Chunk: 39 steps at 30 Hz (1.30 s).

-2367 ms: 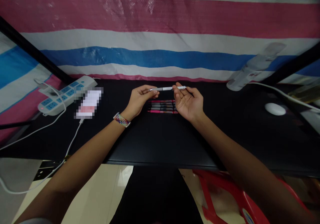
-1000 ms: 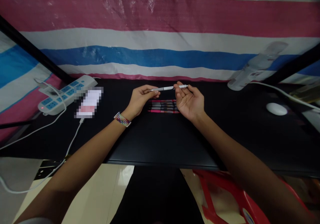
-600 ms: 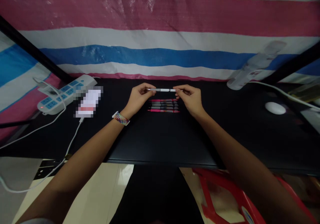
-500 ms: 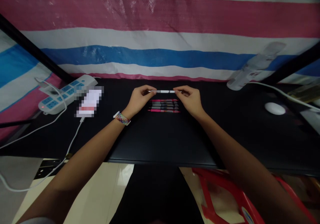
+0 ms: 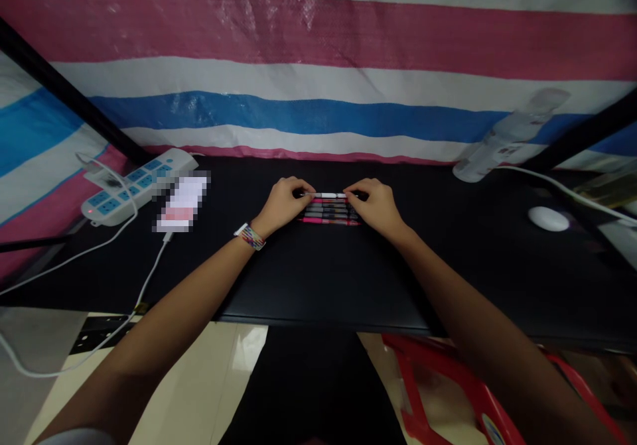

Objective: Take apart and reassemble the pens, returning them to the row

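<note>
A white pen (image 5: 329,195) lies crosswise between my hands, one end pinched by each. Thumb and fingers of my left hand (image 5: 286,203) close on its left end. At the opposite end, my right hand (image 5: 375,206) grips it the same way. Just below, on the near side, several pens (image 5: 329,211) lie side by side in a parallel row, the nearest one pink. The white pen sits right against the far side of that row; whether it touches the table cannot be made out.
On the black table (image 5: 318,279), a power strip (image 5: 114,196) and a charging phone (image 5: 183,203) with a white cable are at left. A clear bottle (image 5: 490,146) and a white mouse (image 5: 548,219) stand at right. A red stool (image 5: 448,372) is below the front edge.
Both hands have brought the white pen toward me, from a gap beyond the row up against its far side. The pens in the row keep their arrangement.
</note>
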### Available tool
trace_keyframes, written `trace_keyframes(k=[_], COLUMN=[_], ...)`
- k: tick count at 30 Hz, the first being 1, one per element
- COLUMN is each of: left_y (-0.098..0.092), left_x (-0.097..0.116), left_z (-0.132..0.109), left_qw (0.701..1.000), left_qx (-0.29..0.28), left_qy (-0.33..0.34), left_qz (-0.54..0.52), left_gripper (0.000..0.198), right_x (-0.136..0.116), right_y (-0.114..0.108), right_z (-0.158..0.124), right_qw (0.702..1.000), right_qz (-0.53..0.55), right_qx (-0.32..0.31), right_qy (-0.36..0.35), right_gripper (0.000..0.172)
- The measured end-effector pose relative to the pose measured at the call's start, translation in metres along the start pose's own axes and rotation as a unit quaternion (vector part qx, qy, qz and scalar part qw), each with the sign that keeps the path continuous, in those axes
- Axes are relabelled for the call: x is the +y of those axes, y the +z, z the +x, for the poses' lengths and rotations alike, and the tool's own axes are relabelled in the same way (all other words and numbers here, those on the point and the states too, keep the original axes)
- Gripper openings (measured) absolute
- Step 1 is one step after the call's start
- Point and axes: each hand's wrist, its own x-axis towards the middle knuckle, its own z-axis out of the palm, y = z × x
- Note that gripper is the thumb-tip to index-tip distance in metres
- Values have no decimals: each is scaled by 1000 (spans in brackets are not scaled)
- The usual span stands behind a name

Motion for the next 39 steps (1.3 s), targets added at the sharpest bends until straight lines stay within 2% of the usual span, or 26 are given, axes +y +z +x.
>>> trace_keyframes(k=[10, 13, 17, 22, 30, 39], left_y=[1, 4, 16, 30, 28, 29], left_x=[3, 6, 16, 29, 38, 45], left_z=[0, -3, -8, -14, -18, -31], left_qw=[1000, 999, 990, 979, 969, 975], left_qx=[5, 28, 60, 53, 50, 44], left_qy=[-2, -12, -42, -61, -95, -88], left_qz=[-4, -44, -124, -188, -222, -199], left_gripper=[13, 13, 13, 17, 12, 12], right_x=[-2, -2, -2, -11, -21, -27], right_y=[1, 5, 15, 27, 24, 27], right_z=[-2, -2, -3, -7, -14, -28], right_qw=[1000, 996, 973, 954, 949, 947], right_qz=[1, 67, 191, 261, 270, 271], right_qx=[14, 51, 96, 89, 87, 86], right_qy=[1, 34, 84, 115, 140, 150], right_gripper=[20, 21, 23, 26, 30, 31])
